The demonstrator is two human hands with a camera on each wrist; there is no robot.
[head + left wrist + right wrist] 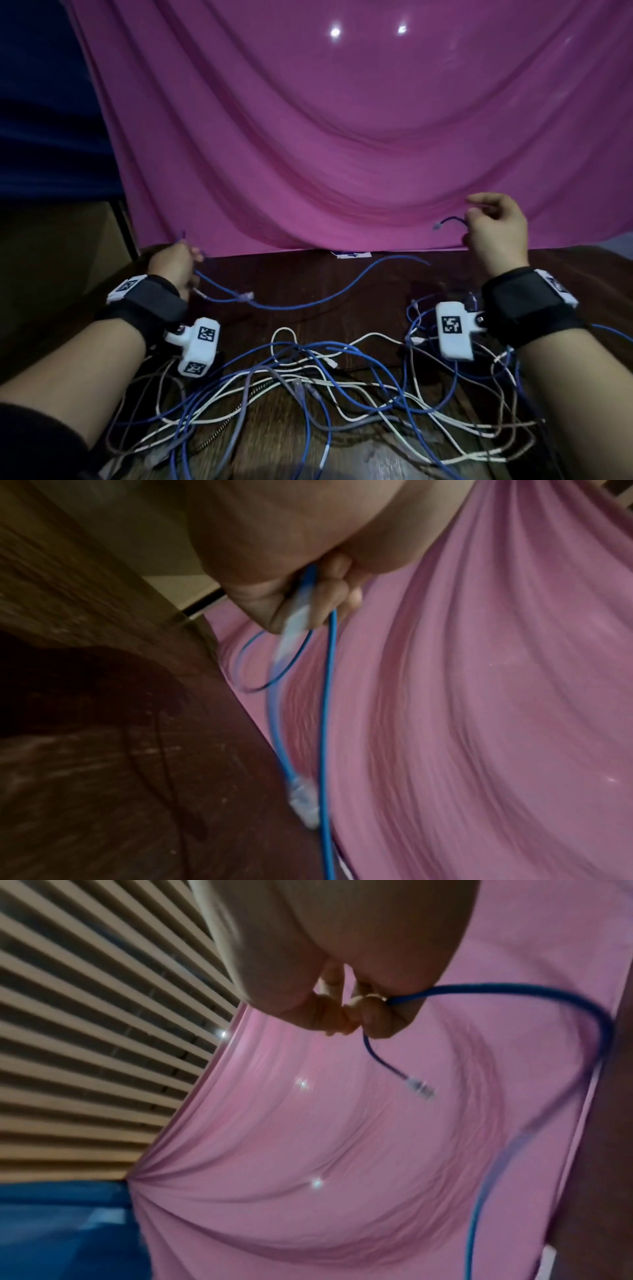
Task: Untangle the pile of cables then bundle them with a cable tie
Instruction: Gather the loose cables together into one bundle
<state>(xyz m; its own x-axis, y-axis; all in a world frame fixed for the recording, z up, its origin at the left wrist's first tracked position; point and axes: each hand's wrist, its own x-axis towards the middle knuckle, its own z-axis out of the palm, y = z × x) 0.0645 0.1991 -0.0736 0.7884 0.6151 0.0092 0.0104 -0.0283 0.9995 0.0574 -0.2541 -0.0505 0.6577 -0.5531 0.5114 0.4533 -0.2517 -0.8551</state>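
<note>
A tangled pile of blue, white and grey cables point(308, 387) lies on the dark wooden table point(342, 277) in front of me. My left hand point(178, 263) is raised at the back left and grips blue cable point(327, 696); a clear plug point(303, 802) hangs below it. My right hand point(493, 229) is lifted at the back right and pinches another blue cable end point(377, 1058), whose clear plug point(437, 225) sticks out to the left. A blue cable point(325, 294) sags across the table from the left hand towards the right. No cable tie is visible.
A pink cloth point(325, 137) hangs behind the table's far edge. A small white card point(351, 255) lies at that edge. Dark blue fabric point(41, 120) and a brown panel point(61, 246) stand to the left. White tracker boxes point(454, 330) sit on both wrists.
</note>
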